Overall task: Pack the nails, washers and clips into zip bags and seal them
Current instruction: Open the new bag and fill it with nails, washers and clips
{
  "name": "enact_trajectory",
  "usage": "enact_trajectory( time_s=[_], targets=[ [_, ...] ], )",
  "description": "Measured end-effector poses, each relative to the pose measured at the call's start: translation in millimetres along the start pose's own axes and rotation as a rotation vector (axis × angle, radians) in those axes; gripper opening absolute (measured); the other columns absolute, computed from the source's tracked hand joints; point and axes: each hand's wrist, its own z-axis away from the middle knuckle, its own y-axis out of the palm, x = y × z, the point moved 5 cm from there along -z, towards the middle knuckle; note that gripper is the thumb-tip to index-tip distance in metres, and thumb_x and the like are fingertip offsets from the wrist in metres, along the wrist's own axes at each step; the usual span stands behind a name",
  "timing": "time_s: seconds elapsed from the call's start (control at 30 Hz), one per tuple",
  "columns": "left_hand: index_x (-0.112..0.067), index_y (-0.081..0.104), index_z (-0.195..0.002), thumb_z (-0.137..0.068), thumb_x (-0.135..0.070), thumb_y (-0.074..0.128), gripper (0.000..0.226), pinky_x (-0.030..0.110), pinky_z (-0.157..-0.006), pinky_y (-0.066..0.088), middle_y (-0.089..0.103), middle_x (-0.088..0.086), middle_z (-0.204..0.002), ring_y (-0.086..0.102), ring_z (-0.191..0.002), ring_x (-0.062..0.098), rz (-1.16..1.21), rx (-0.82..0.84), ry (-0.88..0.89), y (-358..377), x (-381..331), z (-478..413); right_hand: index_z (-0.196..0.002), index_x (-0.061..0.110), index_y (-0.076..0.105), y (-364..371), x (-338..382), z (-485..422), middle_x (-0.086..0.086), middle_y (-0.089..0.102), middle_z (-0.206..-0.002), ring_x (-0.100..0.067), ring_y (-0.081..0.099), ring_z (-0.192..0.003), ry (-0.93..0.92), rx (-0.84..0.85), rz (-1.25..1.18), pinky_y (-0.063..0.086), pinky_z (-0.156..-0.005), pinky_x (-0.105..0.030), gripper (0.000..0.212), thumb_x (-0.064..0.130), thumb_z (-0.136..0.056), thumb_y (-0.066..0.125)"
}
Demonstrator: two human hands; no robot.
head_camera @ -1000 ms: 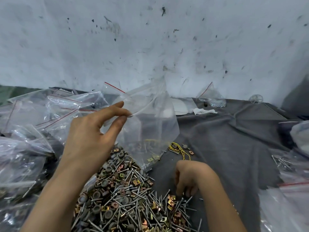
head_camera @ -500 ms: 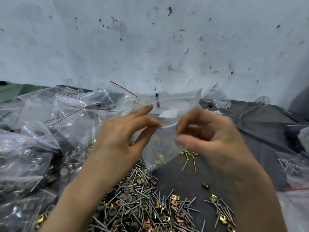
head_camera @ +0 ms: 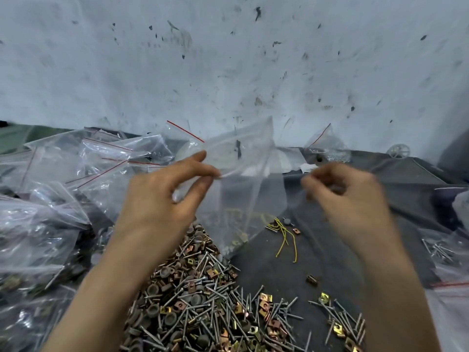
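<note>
Left hand (head_camera: 162, 199) pinches a near-empty bag (head_camera: 243, 199), right hand (head_camera: 347, 199) grip indeterminate; filled bags (head_camera: 50, 212) at 9 o'clock, pile (head_camera: 203, 301) at 6 o'clock unpacked.

surface: a table top under a wrinkled dark grey cloth (head_camera: 380, 179) ran back to a stained pale wall.
near middle: a big loose pile of nails, washers and clips (head_camera: 203, 301) lay on the cloth.
near right: a smaller scatter of nails and clips (head_camera: 340, 323) lay apart from the pile.
between them: one dark clip (head_camera: 312, 280) lay alone.
centre: thin yellow wire (head_camera: 285, 235) lay curled.
left: a heap of clear bags (head_camera: 50, 212) with red strips, several holding hardware.
right edge: more bags (head_camera: 441, 250), one showing nails.
back: a small bag (head_camera: 327, 151) sat by the wall, a white wheel-shaped piece (head_camera: 399, 151) near it.
</note>
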Motion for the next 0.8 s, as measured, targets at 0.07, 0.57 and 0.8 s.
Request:
enact_trajectory(
  time_s=[0.07,0.57,0.8],
  targets=[
    [-0.044,0.067,-0.085,-0.085,-0.023,0.065,0.021,0.015,-0.096,0.043,0.065,-0.014,-0.12,0.053,-0.109,-0.014,0.0,-0.017,-0.05,-4,7,-2,-0.071,0.021,0.063,26,-34,3,0.002,0.063,-0.064,-0.005,0.053,-0.048,0.199,0.453,0.253,0.041,-0.047,-0.021,0.014,0.018,-0.08,0.073],
    [-0.04,0.071,-0.085,-0.087,-0.024,0.065,0.017,0.021,-0.095,0.044,0.064,-0.02,-0.118,0.054,-0.111,-0.013,0.022,-0.006,-0.104,-9,15,-2,-0.084,0.008,0.055,121,-61,63,-0.008,0.057,-0.078,-0.026,0.061,-0.071,0.356,1.231,0.708,0.055,-0.064,-0.035,0.022,0.013,-0.077,0.075],
    [-0.038,0.071,-0.087,-0.086,-0.022,0.064,0.018,-0.002,-0.081,0.036,0.064,-0.02,-0.118,0.049,-0.111,-0.019,0.006,0.005,-0.092,-5,12,-3,-0.081,0.007,0.051,126,-56,67,-0.016,0.061,-0.115,-0.032,0.064,-0.101,0.279,1.223,0.765,0.051,-0.064,-0.032,0.019,0.008,-0.081,0.07]
  ],
)
